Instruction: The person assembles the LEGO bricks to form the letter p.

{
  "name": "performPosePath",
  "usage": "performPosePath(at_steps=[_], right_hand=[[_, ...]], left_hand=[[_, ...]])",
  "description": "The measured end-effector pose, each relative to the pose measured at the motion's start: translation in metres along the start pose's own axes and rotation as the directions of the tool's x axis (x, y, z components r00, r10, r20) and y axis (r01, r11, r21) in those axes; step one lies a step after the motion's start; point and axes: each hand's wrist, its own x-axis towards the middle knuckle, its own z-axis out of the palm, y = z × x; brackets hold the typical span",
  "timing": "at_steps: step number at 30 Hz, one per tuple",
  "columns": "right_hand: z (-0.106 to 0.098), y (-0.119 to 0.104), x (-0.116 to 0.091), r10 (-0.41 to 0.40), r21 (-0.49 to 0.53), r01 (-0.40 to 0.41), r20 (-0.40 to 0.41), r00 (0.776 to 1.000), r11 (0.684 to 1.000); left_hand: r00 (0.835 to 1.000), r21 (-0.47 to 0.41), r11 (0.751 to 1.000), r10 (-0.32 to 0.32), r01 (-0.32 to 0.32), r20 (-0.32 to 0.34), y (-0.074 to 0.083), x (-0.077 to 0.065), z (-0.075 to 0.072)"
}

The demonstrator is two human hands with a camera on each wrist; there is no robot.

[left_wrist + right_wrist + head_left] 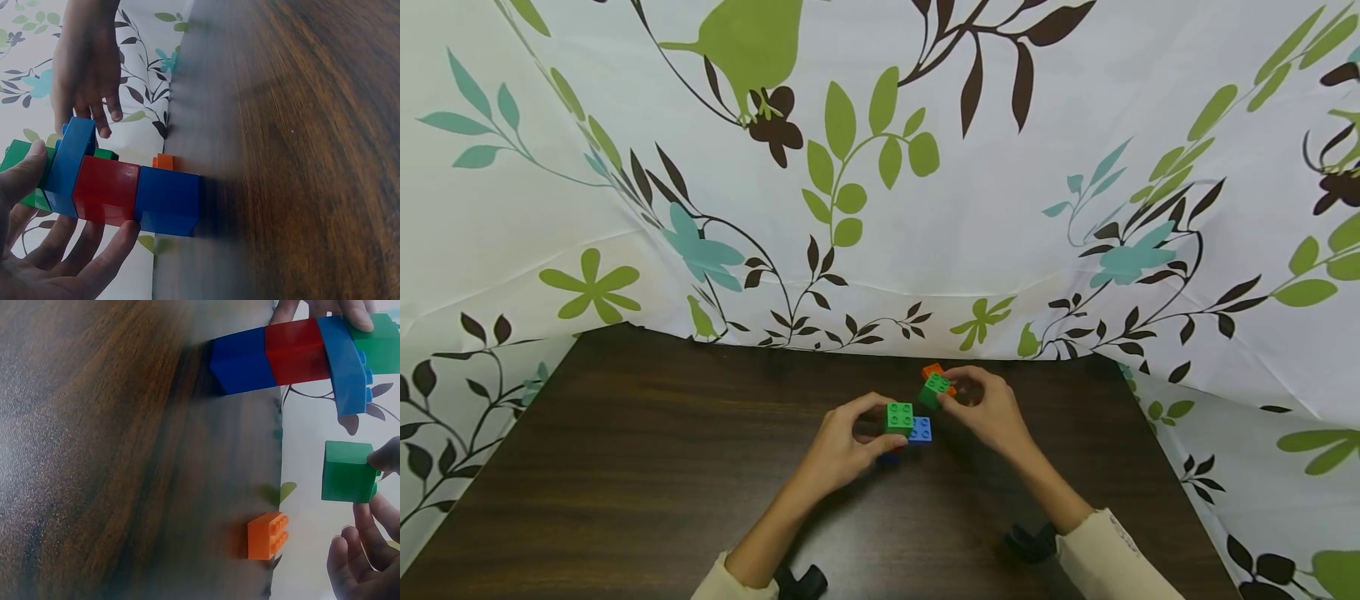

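Observation:
My left hand (838, 446) holds a stack of toy building bricks that stands on the table. From the bottom it runs dark blue brick (169, 200), red brick (106, 190), longer blue brick (345, 365) and green top brick (899, 418). The left thumb lies against the green top brick, with the fingers along the opposite side. The blue brick juts out past the stack towards the right hand (988, 408). That hand pinches a second green brick (348, 471) between thumb and fingertips, raised over the table beside the stack.
An orange brick (265, 536) sits on the table behind the right hand's green brick. The dark wood table (625, 467) ends at a leaf-patterned cloth (880, 275) hanging at the back and sides. Black straps (1030, 543) show by the wrists.

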Motion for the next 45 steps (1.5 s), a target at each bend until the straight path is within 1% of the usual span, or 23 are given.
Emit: performPosePath(at_steps=[10,16,27,32,45], right_hand=[[-0.008,-0.01,-0.008,-0.044,0.012,0.044,0.005,0.999,0.999],[-0.012,-0.014,-0.015,-0.081,-0.006,0.081,0.014,0.997,0.997],[-0.017,-0.021,-0.023,-0.095,-0.013,0.096,0.028,0.995,0.995],[-0.019,-0.022,-0.026,-0.089,-0.011,0.089,0.036,0.995,0.996],[-0.022,-0.024,-0.034,-0.092,-0.004,0.093,0.067,0.993,0.996]], left_hand=[[1.0,-0.003,1.0,-0.004,0.004,0.0,-0.001,-0.001,-0.001],[1.0,0.007,1.0,-0.01,0.01,-0.003,-0.001,-0.001,-0.001],[1.0,0.021,1.0,-0.015,0.015,-0.003,-0.002,-0.001,-0.001],[1.0,0.018,1.0,-0.019,0.019,0.0,-0.002,0.0,-0.001],[1.0,0.041,0.999,-0.009,0.009,0.0,-0.004,0.0,-0.001]])
